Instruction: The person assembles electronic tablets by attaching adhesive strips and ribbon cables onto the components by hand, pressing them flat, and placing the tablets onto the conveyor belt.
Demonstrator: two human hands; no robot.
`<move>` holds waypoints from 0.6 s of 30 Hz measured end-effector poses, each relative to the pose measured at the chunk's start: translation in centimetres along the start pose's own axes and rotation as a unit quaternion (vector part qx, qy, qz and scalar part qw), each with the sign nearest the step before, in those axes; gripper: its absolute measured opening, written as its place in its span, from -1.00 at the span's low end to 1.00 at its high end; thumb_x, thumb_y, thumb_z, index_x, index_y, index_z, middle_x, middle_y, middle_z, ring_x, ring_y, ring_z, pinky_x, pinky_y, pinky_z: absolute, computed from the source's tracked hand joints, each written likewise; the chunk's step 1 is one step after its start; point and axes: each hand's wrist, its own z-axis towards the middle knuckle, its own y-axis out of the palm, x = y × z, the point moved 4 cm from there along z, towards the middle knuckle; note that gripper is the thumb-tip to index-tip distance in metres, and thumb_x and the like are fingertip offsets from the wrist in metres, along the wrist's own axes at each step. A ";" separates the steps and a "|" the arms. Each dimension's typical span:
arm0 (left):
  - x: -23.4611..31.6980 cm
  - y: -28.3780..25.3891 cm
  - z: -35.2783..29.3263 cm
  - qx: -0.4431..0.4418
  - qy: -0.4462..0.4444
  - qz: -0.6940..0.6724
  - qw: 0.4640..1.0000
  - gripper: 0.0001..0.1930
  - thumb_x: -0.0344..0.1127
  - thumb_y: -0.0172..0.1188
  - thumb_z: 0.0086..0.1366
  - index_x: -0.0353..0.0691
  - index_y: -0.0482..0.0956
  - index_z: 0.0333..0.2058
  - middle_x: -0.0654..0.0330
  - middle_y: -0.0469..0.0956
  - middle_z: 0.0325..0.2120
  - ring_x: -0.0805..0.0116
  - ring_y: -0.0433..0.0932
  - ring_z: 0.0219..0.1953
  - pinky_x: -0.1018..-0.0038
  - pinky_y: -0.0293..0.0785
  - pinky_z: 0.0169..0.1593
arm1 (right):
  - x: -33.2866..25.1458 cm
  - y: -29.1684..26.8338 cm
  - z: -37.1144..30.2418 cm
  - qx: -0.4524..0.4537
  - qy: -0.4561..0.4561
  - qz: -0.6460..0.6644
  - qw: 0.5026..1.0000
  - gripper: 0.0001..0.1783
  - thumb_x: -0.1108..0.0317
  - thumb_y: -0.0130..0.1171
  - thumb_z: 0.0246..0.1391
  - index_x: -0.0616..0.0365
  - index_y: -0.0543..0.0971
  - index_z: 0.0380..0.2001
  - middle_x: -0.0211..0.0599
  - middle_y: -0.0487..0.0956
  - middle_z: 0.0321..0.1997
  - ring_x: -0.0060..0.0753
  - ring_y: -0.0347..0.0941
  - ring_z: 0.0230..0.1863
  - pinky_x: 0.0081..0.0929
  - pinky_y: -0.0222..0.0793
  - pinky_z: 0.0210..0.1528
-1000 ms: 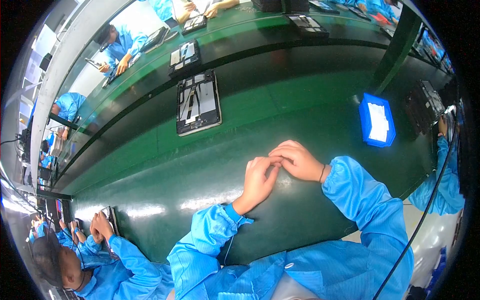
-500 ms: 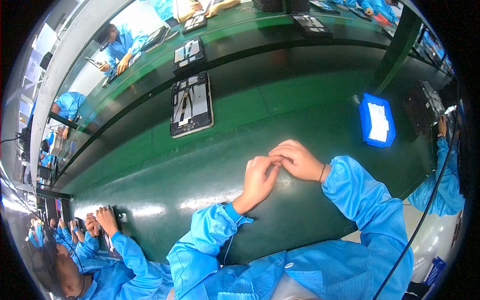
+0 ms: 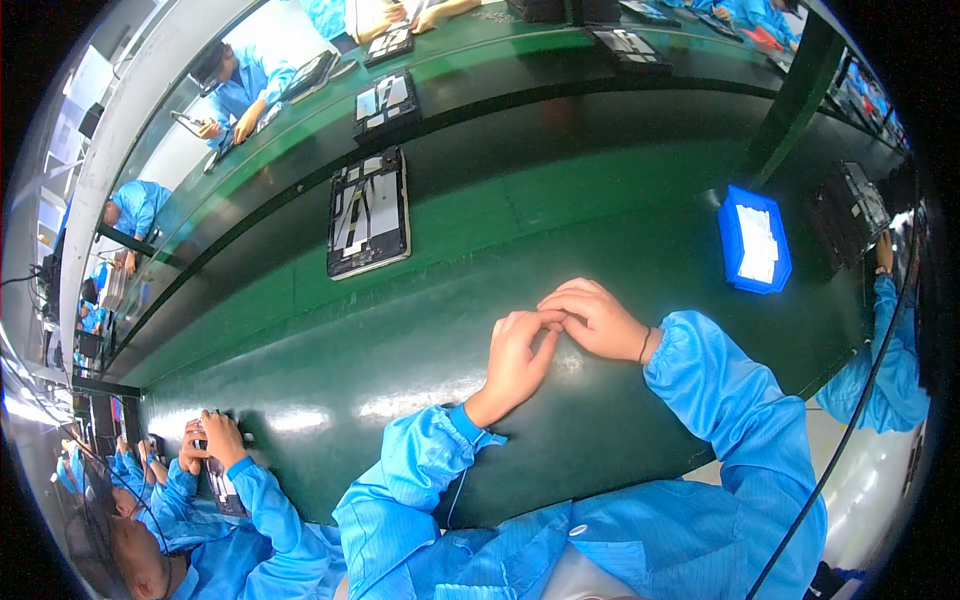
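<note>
My left hand [image 3: 520,355] and my right hand [image 3: 595,317] rest together over the green table [image 3: 400,355], in front of my body. Their fingertips touch and overlap. The fingers are loosely bent, the left thumb stands away from its fingers, and I see nothing held in either hand; the space beneath the fingers is hidden. Beyond them and to the left lies an opened tablet-like device [image 3: 370,213] with dark edges and pale panels inside. A blue bin [image 3: 729,245] holding white slips [image 3: 757,243] stands to the right of my right hand.
Another opened device [image 3: 386,103] sits on the raised green shelf at the back. A dark stack of devices [image 3: 848,215] stands at the far right. At lower left a co-worker's hands [image 3: 212,438] hold a device [image 3: 224,488]. A green post [image 3: 797,100] rises back right.
The opened device on the lower level has shifted slightly left, while those on the raised shelf have shifted slightly right. The co-worker's hands at lower left have moved. My hands stay where they were.
</note>
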 end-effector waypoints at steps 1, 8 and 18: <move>0.0 0.0 0.0 0.000 0.000 0.000 1.000 -0.74 -0.44 0.18 0.17 -0.13 0.60 -0.14 0.25 0.62 -0.28 0.17 0.51 -0.14 0.30 0.30 -0.03 | 0.1 0.0 0.0 0.000 0.000 0.000 1.000 -0.70 0.54 0.12 -0.04 0.14 0.64 -0.19 -0.29 0.62 -0.11 -0.18 0.46 0.02 -0.24 0.34 0.12; 0.1 0.3 0.2 -0.002 0.000 0.002 1.000 -0.74 -0.44 0.19 0.16 -0.13 0.60 -0.14 0.26 0.63 -0.30 0.17 0.51 -0.14 0.29 0.30 -0.03 | 0.5 -0.1 -0.1 -0.001 0.000 0.004 1.000 -0.68 0.54 0.11 -0.05 0.14 0.64 -0.18 -0.30 0.62 -0.11 -0.18 0.46 0.02 -0.24 0.33 0.13; 0.0 0.6 0.4 0.004 0.000 -0.004 1.000 -0.74 -0.45 0.19 0.16 -0.13 0.60 -0.14 0.26 0.63 -0.30 0.17 0.52 -0.15 0.30 0.31 -0.03 | 0.7 -0.4 -0.1 -0.003 -0.005 0.000 1.000 -0.70 0.54 0.12 -0.04 0.15 0.64 -0.18 -0.28 0.62 -0.11 -0.16 0.46 0.02 -0.24 0.34 0.13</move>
